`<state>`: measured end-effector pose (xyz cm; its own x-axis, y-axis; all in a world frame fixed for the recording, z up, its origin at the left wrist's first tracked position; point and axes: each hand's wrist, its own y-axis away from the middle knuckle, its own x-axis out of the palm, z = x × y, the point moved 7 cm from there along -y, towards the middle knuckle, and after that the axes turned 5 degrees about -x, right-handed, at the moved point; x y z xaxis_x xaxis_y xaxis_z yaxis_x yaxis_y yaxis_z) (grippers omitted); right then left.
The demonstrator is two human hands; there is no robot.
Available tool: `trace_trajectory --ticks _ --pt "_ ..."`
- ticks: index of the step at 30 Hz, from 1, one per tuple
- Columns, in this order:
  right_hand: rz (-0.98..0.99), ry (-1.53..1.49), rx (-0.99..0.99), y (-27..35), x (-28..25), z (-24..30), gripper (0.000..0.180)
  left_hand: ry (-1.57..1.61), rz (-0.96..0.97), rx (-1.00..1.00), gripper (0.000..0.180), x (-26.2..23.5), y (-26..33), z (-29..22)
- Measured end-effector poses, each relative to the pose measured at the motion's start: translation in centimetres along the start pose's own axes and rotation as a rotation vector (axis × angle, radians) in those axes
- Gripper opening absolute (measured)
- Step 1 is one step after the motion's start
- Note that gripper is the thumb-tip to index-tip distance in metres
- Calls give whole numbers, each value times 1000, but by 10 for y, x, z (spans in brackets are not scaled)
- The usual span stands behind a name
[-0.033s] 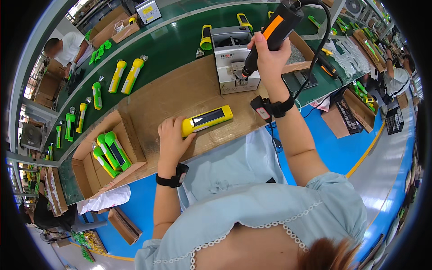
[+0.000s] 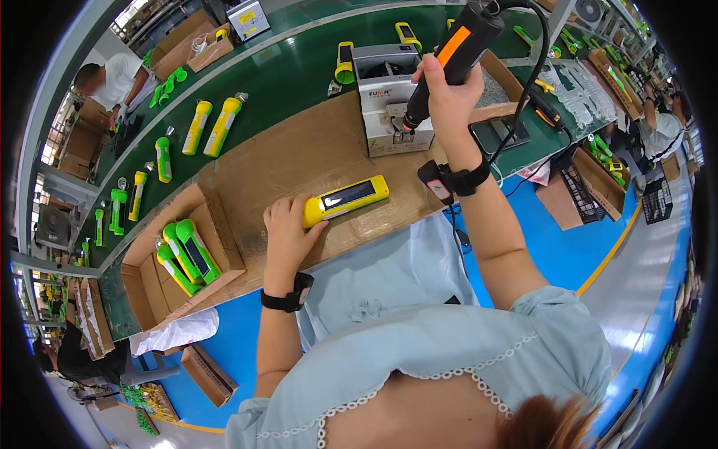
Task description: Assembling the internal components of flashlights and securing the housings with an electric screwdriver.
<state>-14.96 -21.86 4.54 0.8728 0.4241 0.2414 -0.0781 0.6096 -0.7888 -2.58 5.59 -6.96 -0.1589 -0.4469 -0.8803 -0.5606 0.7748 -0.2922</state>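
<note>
My left hand point(image 2: 290, 233) is closed round one end of a yellow flashlight point(image 2: 348, 197). It lies on a cardboard sheet point(image 2: 299, 161), a dark panel facing up. In my right hand point(image 2: 452, 101) is a black electric screwdriver point(image 2: 467, 41) with an orange stripe, its cable running off the top. The bit points down at the front of a grey and white box-shaped machine point(image 2: 400, 142), probably a screw feeder. Whether a screw is on the bit is too small to tell.
Left of the cardboard sheet, a carton point(image 2: 146, 288) holds several green flashlights point(image 2: 196, 254). Yellow and green flashlights point(image 2: 224, 126) stand along the green bench point(image 2: 258, 97). A second electric screwdriver point(image 2: 544, 110) lies right of the machine. Other people point(image 2: 120, 78) work farther off.
</note>
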Motion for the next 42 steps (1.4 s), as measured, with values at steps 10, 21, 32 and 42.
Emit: trace_trajectory --ticks 10,21,32,42 --pt "12 -65 106 -2 14 -22 35 -12 1 33 45 15 -14 -11" --pt "50 -30 -4 -10 23 14 20 70 -30 57 43 30 -18 -21" --pt "165 -85 189 -7 37 -8 24 87 -64 49 44 30 -16 -22" --pt "317 -423 263 58 73 46 46 101 -100 17 46 41 -22 -28"
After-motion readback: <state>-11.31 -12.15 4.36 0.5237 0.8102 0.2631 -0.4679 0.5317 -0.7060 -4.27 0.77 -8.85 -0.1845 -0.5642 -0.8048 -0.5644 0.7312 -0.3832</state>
